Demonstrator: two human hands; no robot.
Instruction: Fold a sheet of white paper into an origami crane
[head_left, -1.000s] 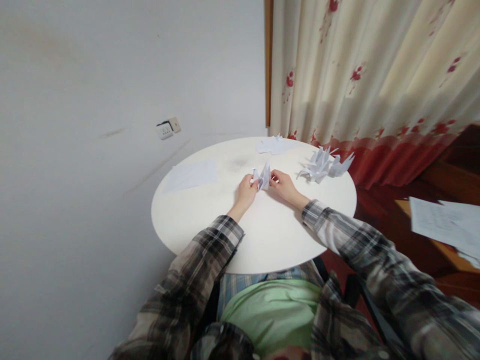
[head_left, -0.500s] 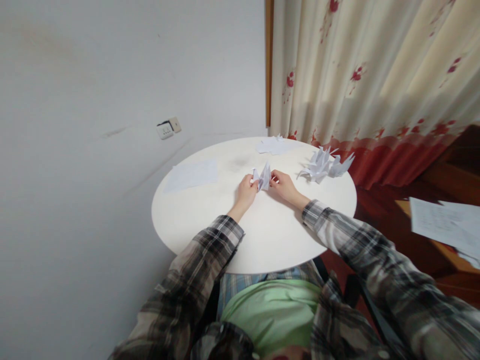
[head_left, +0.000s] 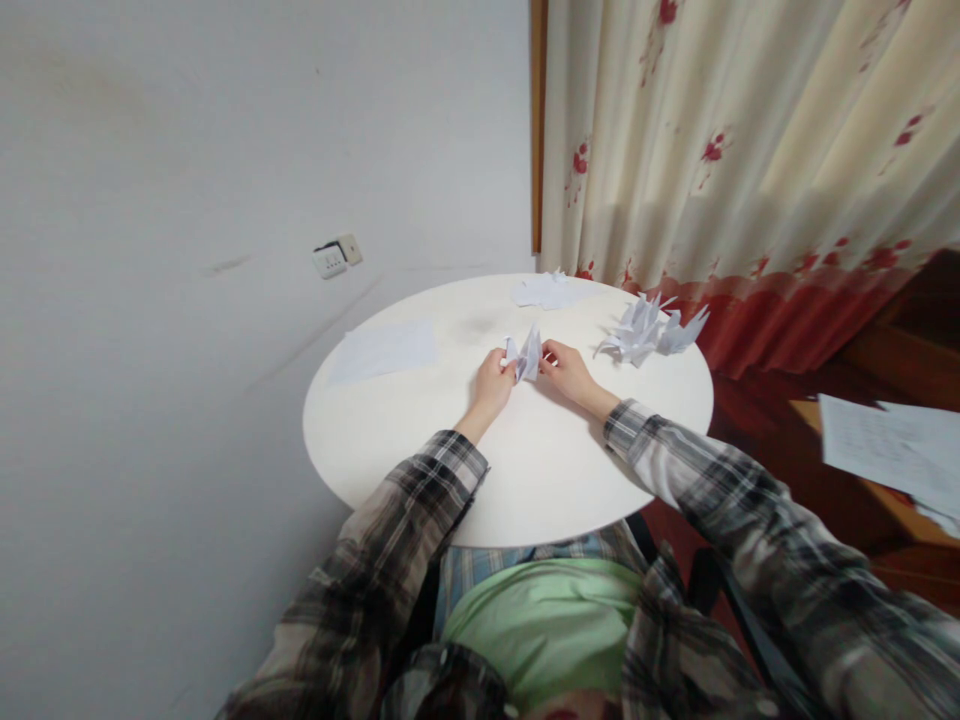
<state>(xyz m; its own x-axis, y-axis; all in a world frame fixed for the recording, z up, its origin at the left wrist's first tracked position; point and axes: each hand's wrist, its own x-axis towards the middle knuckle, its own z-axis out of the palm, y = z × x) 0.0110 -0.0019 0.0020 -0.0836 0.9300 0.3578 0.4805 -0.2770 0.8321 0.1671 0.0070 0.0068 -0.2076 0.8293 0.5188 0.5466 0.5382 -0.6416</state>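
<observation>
Your plaid sleeves reach in over the near edge of the round white table (head_left: 540, 470), and both your hands meet just past its middle. Your left hand (head_left: 491, 385) is closed in a pinch on the left side of a small folded paper figure (head_left: 527, 355), and your right hand (head_left: 570, 372) pinches its right side, fingertips shut on the paper. The figure stands between the two hands with a pointed flap up, its base at or just above the tabletop; which of the two cannot be told. Towards the left edge of the table, apart from your left hand, a flat sheet of paper (head_left: 384, 350) lies on the surface. Towards the far right edge, near your right hand but not touching it, sits a pile of folded paper figures (head_left: 649, 330) with points sticking out. At the far edge lies another piece of white paper (head_left: 547, 291), partly folded. Beyond the table a wall socket (head_left: 336, 256) sits on the grey wall, and a flowered curtain (head_left: 712, 150) hangs to its right.
</observation>
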